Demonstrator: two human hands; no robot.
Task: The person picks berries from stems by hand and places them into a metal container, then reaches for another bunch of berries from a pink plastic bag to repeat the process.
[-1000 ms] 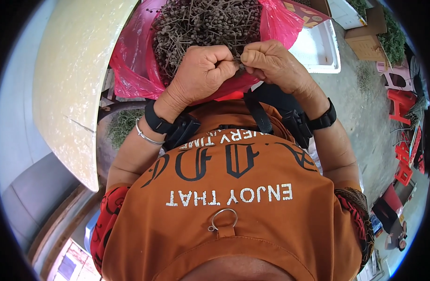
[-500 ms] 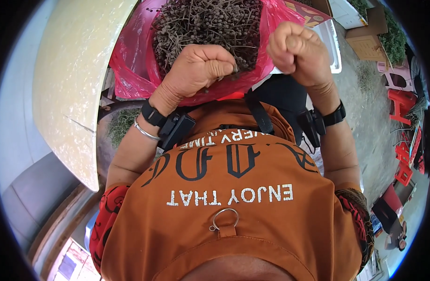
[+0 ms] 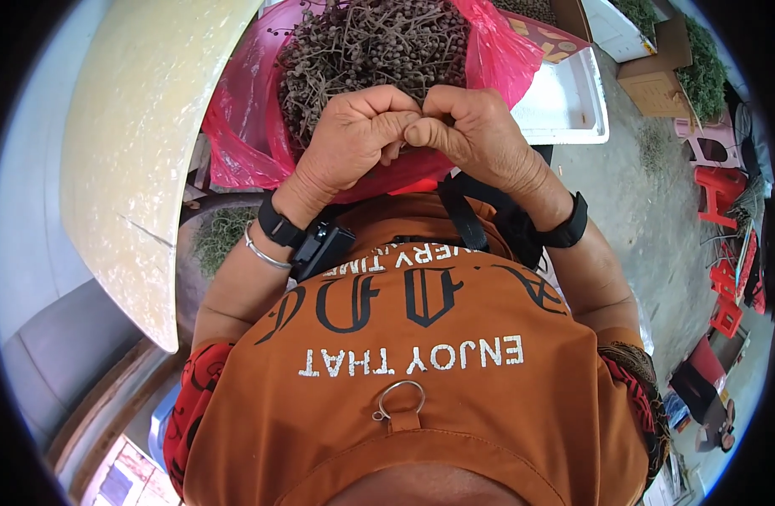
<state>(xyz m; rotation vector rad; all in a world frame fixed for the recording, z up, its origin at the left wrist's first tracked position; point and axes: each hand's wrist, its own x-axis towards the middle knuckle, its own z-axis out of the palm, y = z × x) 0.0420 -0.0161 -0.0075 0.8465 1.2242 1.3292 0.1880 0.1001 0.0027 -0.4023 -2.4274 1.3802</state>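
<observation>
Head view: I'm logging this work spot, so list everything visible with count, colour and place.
Dried berry clusters: one heap, dark brown, top centre, in the bag.
Plastic bag: one, pink-red, under the heap.
Foam box: one, white, right of the bag.
Cardboard boxes: at least one, brown, upper right.
Plastic stools: several, red and pink, right edge.
Curved board: one, pale yellow, left.
Apron: one, orange, lower centre.
Left hand: fisted, knuckles against the other.
Right hand: fisted, over the heap's near edge.
</observation>
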